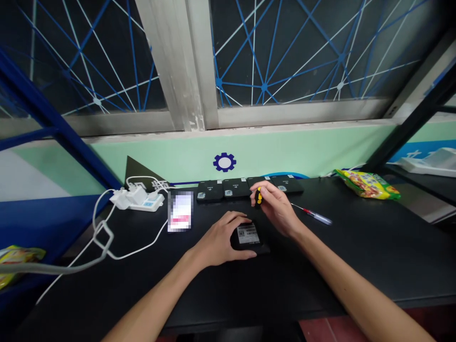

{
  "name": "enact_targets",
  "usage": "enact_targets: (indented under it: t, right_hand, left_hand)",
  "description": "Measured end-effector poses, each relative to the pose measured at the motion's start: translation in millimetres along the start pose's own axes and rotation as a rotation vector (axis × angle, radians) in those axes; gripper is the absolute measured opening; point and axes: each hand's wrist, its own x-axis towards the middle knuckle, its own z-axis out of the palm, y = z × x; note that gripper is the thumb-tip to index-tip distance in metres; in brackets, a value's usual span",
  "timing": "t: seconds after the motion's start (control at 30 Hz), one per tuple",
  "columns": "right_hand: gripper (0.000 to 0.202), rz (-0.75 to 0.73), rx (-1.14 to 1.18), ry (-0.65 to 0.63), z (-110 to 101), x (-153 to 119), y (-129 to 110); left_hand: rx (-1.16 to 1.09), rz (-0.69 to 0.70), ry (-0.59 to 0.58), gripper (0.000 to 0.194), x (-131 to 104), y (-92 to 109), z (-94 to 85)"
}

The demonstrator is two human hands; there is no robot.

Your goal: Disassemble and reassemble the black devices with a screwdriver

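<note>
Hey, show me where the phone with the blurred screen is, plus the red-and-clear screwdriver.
Phone point(180, 212): head view, middle of its blurred screen.
Screwdriver point(319, 217): head view, on its handle's clear section.

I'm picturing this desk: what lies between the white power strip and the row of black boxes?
A lit, pixelated phone-like screen and some white cable lie between the power strip and the row of black boxes, in the head view.

From here I see slender bare forearms point(349, 280), a bare left hand point(221, 241) and an equally bare right hand point(276, 208).
</note>
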Motion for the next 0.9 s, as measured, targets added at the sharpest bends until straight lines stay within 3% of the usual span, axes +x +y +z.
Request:
enact_targets:
  t: [0.4, 0.57, 0.9]
  right_hand:
    - [0.041, 0.039, 0.246, -0.096, 12, 0, 7]
    - [0.019, 0.030, 0.305, -0.075, 8, 1, 9]
    - [0.030, 0.049, 0.259, -0.116, 5, -3, 3]
  left_hand:
    - [0.025, -0.001, -0.006, 0.071, -1, 0, -1.0]
    - [0.027, 0.004, -0.008, 0.070, 0, -1, -2.7]
    - [-0.004, 0.020, -0.047, 0.071, 1, 2, -4.9]
